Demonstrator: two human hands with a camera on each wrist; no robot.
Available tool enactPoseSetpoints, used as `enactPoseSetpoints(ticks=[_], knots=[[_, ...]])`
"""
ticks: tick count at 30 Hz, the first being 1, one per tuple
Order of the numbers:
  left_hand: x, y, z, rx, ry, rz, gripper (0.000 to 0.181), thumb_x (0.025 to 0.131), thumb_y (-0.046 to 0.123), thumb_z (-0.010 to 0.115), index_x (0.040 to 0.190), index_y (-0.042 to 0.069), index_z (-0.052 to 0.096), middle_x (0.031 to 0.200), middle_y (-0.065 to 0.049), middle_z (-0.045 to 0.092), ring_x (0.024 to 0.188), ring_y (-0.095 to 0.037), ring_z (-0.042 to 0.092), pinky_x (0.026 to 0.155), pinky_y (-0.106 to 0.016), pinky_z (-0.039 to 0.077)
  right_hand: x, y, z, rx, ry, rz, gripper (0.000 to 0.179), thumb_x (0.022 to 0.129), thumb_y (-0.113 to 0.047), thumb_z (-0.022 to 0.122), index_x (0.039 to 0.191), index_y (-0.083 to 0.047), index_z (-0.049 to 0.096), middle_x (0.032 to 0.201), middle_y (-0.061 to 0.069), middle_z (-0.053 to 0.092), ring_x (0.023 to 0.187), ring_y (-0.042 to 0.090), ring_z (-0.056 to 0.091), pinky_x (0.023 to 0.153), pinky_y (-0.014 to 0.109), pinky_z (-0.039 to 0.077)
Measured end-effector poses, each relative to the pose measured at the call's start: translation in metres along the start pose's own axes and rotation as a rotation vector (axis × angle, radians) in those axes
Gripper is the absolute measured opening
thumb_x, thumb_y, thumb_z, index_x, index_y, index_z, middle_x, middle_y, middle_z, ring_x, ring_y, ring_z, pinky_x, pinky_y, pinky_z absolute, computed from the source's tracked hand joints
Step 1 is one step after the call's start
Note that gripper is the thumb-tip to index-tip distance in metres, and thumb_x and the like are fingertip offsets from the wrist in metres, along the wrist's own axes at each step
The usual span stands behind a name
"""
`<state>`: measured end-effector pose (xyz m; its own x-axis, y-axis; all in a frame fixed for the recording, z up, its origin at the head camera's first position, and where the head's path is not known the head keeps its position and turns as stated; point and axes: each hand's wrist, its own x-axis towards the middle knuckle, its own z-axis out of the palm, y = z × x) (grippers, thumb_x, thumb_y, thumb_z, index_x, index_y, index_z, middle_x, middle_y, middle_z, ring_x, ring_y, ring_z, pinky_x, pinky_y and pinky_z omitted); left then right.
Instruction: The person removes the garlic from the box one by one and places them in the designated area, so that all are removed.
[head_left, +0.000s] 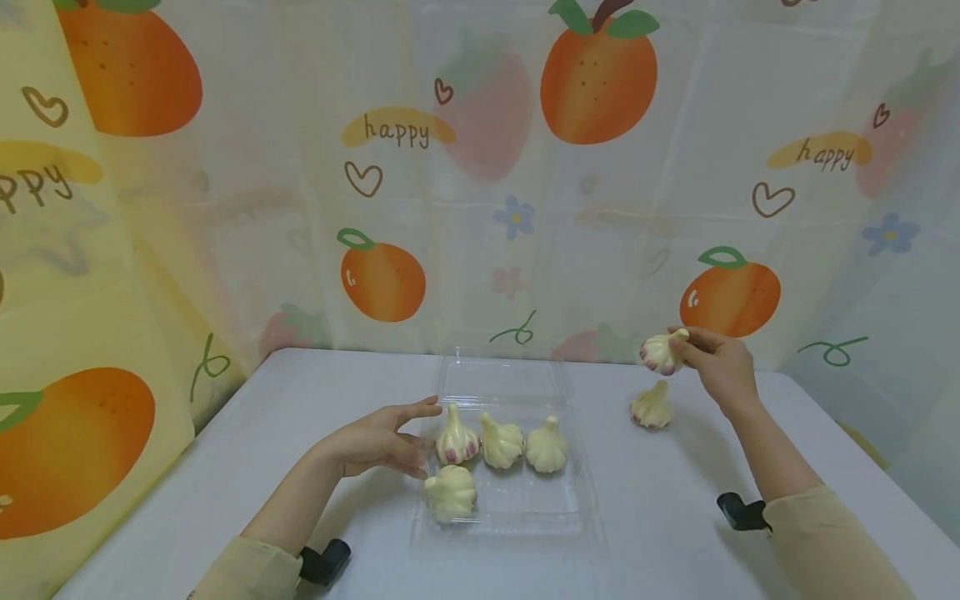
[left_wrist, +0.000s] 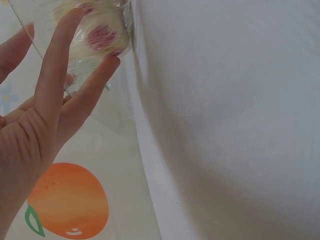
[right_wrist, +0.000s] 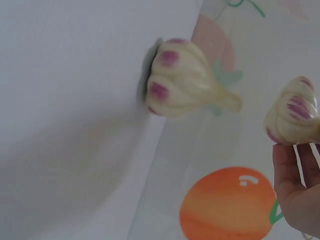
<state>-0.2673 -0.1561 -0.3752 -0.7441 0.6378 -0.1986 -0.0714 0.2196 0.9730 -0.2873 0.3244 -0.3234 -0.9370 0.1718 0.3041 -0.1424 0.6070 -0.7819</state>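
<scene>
In the head view a clear plastic box holds several garlic bulbs: three in a row, one of them a purple-streaked bulb, and a pale bulb at the front left corner. My left hand is at the box's left side, its spread, nearly straight fingers touching the clear wall. To the right, my right hand pinches a garlic bulb by its stem, held up above the table. Below it another garlic bulb stands on the table, its purple patches showing in the right wrist view.
Behind the box its clear lid lies folded back. White cloth covers the table. A fruit-printed curtain hangs along the back edge, with another on the left.
</scene>
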Motion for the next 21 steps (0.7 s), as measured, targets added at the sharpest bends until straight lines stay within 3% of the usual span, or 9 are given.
enactPoseSetpoints(ticks=[2, 6, 10, 13, 16, 21], knots=[[0.000, 0.000, 0.000, -0.001, 0.000, 0.000, 0.087, 0.082, -0.003, 0.067, 0.156, 0.001, 0.022, 0.170, -0.006, -0.003, 0.146, -0.045, 0.032, 0.091, -0.042, 0.061, 0.002, 0.006, -0.004, -0.006, 0.030, 0.016, 0.054, 0.094, -0.046, 0.062, 0.132, -0.007, 0.063, 0.081, -0.046, 0.054, 0.077, -0.021, 0.055, 0.071, 0.003, 0.048], [0.000, 0.001, 0.000, -0.001, 0.000, 0.001, 0.086, 0.082, -0.003, 0.067, 0.156, 0.001, 0.023, 0.170, -0.006, -0.002, 0.146, -0.044, 0.033, 0.091, -0.041, 0.061, 0.005, 0.017, -0.011, -0.054, 0.061, 0.055, 0.054, 0.095, -0.046, 0.059, 0.133, -0.007, 0.062, 0.084, -0.039, 0.055, 0.075, -0.019, 0.051, 0.068, 0.004, 0.047], [0.000, 0.001, 0.001, 0.004, 0.002, 0.000, 0.086, 0.082, -0.002, 0.068, 0.155, 0.001, 0.024, 0.170, -0.006, -0.001, 0.146, -0.044, 0.034, 0.091, -0.041, 0.061, 0.007, 0.027, -0.013, -0.087, 0.070, 0.086, 0.054, 0.097, -0.044, 0.057, 0.134, -0.004, 0.061, 0.109, -0.003, 0.071, 0.075, -0.019, 0.049, 0.067, 0.003, 0.048], [-0.001, 0.001, 0.001, 0.003, 0.005, -0.001, 0.086, 0.081, -0.002, 0.068, 0.155, 0.000, 0.024, 0.170, -0.006, -0.001, 0.145, -0.044, 0.035, 0.091, -0.041, 0.061, 0.006, 0.033, -0.013, -0.095, 0.072, 0.107, 0.053, 0.098, -0.042, 0.056, 0.135, -0.003, 0.060, 0.128, 0.020, 0.064, 0.077, -0.018, 0.047, 0.066, 0.001, 0.047], [-0.001, 0.001, 0.001, 0.000, 0.007, -0.003, 0.086, 0.081, -0.003, 0.068, 0.155, 0.000, 0.024, 0.170, -0.006, -0.001, 0.145, -0.044, 0.035, 0.091, -0.041, 0.061, 0.005, 0.038, -0.014, -0.076, 0.074, 0.116, 0.052, 0.098, -0.040, 0.057, 0.134, -0.003, 0.060, 0.113, 0.000, 0.072, 0.076, -0.019, 0.048, 0.066, 0.001, 0.046], [-0.001, 0.001, 0.001, -0.004, 0.009, -0.006, 0.086, 0.082, -0.004, 0.067, 0.156, 0.001, 0.023, 0.170, -0.005, -0.001, 0.146, -0.044, 0.033, 0.091, -0.042, 0.061, 0.004, 0.050, -0.013, -0.074, 0.068, 0.118, 0.051, 0.098, -0.038, 0.057, 0.133, -0.001, 0.061, 0.111, -0.001, 0.072, 0.074, -0.022, 0.048, 0.065, -0.001, 0.047]])
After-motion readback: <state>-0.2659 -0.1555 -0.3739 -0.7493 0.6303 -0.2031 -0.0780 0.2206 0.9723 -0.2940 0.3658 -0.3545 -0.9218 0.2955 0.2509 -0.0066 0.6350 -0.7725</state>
